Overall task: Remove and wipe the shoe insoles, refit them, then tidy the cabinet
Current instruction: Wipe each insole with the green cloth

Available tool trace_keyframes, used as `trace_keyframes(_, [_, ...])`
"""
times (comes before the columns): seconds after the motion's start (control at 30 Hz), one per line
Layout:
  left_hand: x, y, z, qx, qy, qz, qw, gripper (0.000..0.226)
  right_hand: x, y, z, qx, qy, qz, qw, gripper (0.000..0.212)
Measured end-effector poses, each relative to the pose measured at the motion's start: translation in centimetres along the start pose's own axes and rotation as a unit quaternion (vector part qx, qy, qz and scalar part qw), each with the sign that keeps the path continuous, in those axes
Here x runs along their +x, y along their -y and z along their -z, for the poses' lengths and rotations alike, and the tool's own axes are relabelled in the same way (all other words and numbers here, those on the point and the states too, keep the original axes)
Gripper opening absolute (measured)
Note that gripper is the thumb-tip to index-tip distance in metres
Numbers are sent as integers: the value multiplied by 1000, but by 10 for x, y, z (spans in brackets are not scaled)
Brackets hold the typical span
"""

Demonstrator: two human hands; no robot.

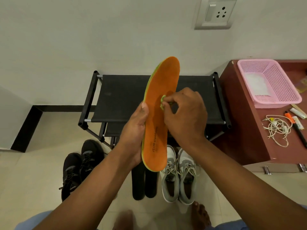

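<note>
**Orange insole held up and rubbed with a green cloth**

Above the black fabric shoe rack point(126, 97), the left hand point(134, 128) grips an orange insole point(157, 113) along its edge, fingers wrapped behind it and thumb on the front. Printing near the heel begins "AIR"; the remaining letters are too blurred to read. The right hand point(184, 117) has its fingers clamped on a small green cloth point(162, 102), pressing it against the insole's middle. On the floor below stand a pair of black sneakers point(79, 165), two black insoles point(144, 181) lying side by side, and a pair of grey-and-white sneakers point(179, 176). To the right, a maroon bench point(245, 130) carries a pink basket point(269, 83), a tangled white cable point(278, 130) and an orange-capped marker point(294, 127).
</note>
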State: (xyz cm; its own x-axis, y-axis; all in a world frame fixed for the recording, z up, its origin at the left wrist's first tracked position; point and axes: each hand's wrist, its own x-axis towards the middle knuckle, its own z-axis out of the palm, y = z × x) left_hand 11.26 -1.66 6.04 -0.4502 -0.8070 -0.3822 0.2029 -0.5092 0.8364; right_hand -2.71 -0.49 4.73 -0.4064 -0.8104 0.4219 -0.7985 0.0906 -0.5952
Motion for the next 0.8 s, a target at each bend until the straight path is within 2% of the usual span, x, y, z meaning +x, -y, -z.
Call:
trace_keyframes(0.13, [1, -1, 2, 10, -10, 3, 1000, 44, 3, -4, -3, 36, 12, -19, 999, 5])
trace_keyframes(0.3, [6, -14, 17, -86, -34, 20, 995, 56, -19, 16, -9, 112, 118, 13, 987, 5])
trace_keyframes(0.43, [11, -23, 36, -141, -59, 17, 988, 55, -40, 35, -9, 160, 188, 59, 967, 5])
trace_keyframes(0.53, [9, -24, 38, -162, -57, 17, 985, 54, -41, 35, -9, 173, 196, 60, 963, 7])
trace_keyframes(0.6, [9, -22, 36, -147, -62, 27, 987, 57, -39, 32, -9, 144, 185, 71, 970, 8])
trace_keyframes(0.8, [3, -7, 12, -73, -28, 43, 996, 50, -22, 18, -7, 60, 101, 87, 989, 8])
